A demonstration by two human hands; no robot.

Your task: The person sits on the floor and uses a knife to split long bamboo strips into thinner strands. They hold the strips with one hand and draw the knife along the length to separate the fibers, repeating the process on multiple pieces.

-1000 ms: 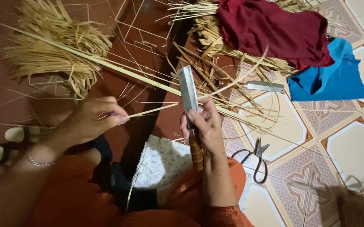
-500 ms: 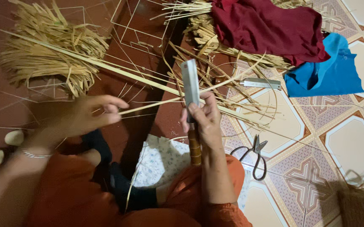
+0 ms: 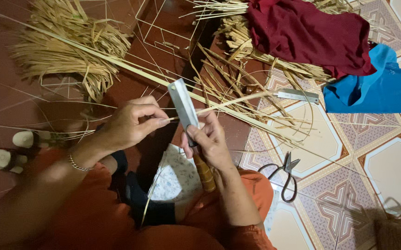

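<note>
Right hand [image 3: 209, 143] wrapped tight round wooden handle, flat blade knife [image 3: 183, 105] upright at centre. Left hand [image 3: 133, 122] pinches thin bamboo strip [image 3: 237, 101] against blade, fingers curled. Strip looks light, springy, splintery: best held near blade. Scissors [image 3: 286, 175] lie on tiled floor, right.

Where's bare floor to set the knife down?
Free: the pale tiles right of the scissors, below the blue cloth. Bare red floor by the left edge, below the straw bundle. Crowded: strips from the wire frame to the red cloth.
</note>
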